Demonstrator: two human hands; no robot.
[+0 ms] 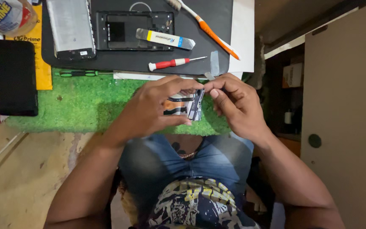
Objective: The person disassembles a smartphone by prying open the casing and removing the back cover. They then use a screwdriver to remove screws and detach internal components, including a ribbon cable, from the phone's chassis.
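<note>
Both hands meet over the green mat (85, 106): the left hand (153, 108) grips a small flat part (187, 106), the right hand (234, 101) pinches a thin tool (209, 76) at its top edge. Behind, a black mat (200, 42) carries an opened phone (134, 30), screwdriver (170, 63) and toothbrush (208, 29). At far left, a yellow packet (43, 72) lies under a clear, blue-labelled bottle (5, 15).

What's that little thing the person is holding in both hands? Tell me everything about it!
The small part is a flat, thin piece, silvery with black and a bit of orange, shiny like metal or foil. It is too small and blurred to tell exactly what it is. It is held tilted in the air above the green mat. The left hand grips it from the left, and the right hand pinches its top right edge with the fingertips.
</note>
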